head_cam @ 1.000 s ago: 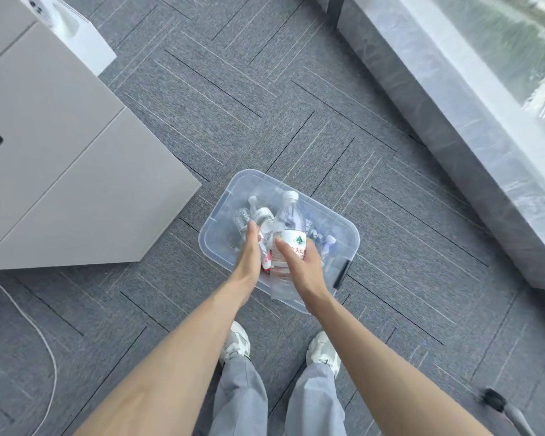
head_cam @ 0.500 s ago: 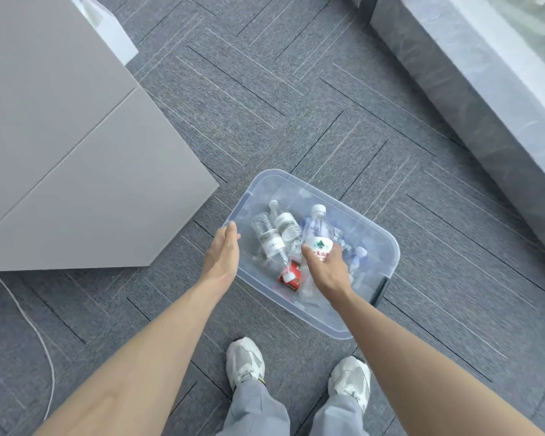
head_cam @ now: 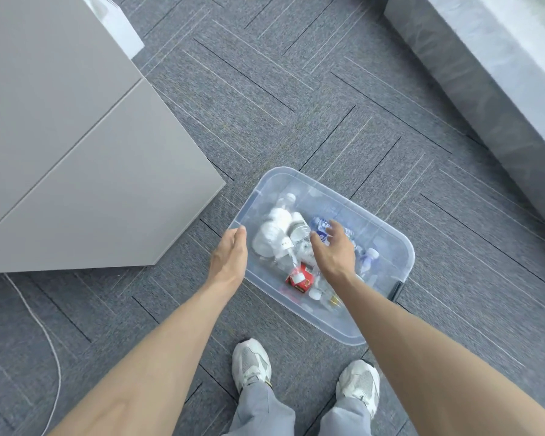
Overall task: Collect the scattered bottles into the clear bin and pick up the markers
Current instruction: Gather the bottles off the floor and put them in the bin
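A clear plastic bin (head_cam: 400,247) sits on the grey carpet just ahead of my feet. Several clear water bottles (head_cam: 276,232) lie jumbled inside it, one with a red label (head_cam: 299,280) and one with a blue label (head_cam: 320,225). My right hand (head_cam: 334,250) hovers over the middle of the bin, fingers spread, holding nothing. My left hand (head_cam: 230,256) is flat and open beside the bin's left wall, its fingertips at the rim. No markers are in view.
A large grey cabinet (head_cam: 76,152) fills the left side, its corner close to the bin. A marble ledge (head_cam: 491,58) runs along the upper right. A thin white cable (head_cam: 49,341) trails over the carpet at lower left. My white shoes (head_cam: 252,363) stand behind the bin.
My right hand has let go of the green-labelled bottle, which now lies in the bin, and its fingers have spread. My left hand stays at the bin's left edge.
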A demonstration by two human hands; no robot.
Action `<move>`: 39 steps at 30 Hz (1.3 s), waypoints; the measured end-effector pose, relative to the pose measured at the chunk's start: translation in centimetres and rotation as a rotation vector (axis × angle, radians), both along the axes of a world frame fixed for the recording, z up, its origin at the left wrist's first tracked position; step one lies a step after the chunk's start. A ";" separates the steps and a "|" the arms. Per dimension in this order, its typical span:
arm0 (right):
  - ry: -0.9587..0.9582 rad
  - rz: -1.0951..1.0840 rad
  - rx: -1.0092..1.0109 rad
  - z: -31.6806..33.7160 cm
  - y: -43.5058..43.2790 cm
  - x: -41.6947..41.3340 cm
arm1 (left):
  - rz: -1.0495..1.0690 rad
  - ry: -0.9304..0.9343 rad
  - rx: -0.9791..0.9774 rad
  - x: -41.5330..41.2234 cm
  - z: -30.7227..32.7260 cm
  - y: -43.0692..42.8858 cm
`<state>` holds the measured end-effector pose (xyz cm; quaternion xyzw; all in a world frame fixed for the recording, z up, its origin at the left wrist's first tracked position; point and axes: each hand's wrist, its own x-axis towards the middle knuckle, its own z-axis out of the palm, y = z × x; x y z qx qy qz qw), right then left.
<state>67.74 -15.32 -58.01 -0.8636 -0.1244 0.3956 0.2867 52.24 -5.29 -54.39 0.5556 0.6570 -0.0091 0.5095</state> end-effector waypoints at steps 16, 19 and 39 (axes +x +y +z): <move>0.088 -0.034 0.105 23.6 -0.5 -1.3 | 0.180 -0.162 -0.144 1.3 19.9 -1.1; 0.123 -0.050 0.144 29.6 -0.9 -3.0 | 0.233 -0.199 -0.147 0.2 25.1 -1.6; 0.312 0.658 0.288 50.0 -4.5 -14.4 | 1.097 -0.358 0.188 -12.1 47.8 -16.0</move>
